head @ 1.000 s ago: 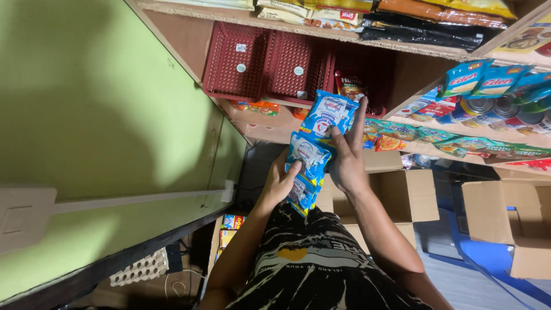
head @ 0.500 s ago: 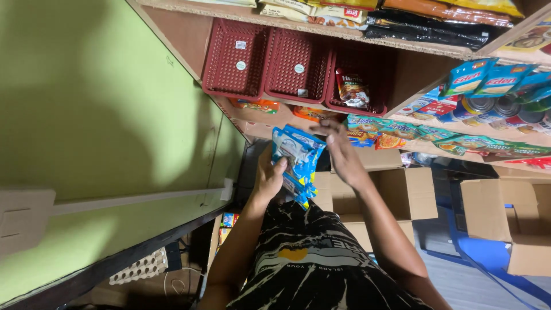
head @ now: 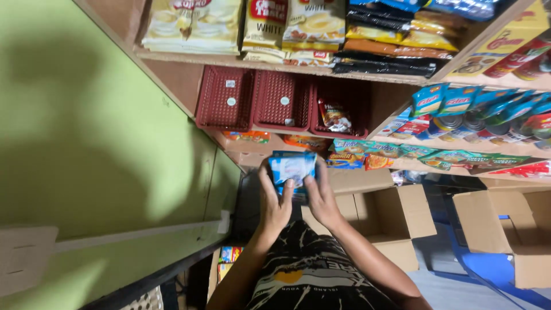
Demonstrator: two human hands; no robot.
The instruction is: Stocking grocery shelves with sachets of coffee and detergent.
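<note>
While the blue snack packets point(head: 293, 169) are being gripped between both hands in front of the shelving, a squaring-up step is judged to be in hand. The left hand point(head: 274, 201) is being closed around the left edge of the bundle, and the right hand point(head: 321, 198) is being pressed against its right side. The bundle is being held just below the three red baskets point(head: 281, 100) and above an open cardboard box point(head: 379, 212). Room in a basket or shelf row is judged to be required next. Compared with half a second earlier, the packets are being held flatter and squarer, no longer hanging in a strip.
</note>
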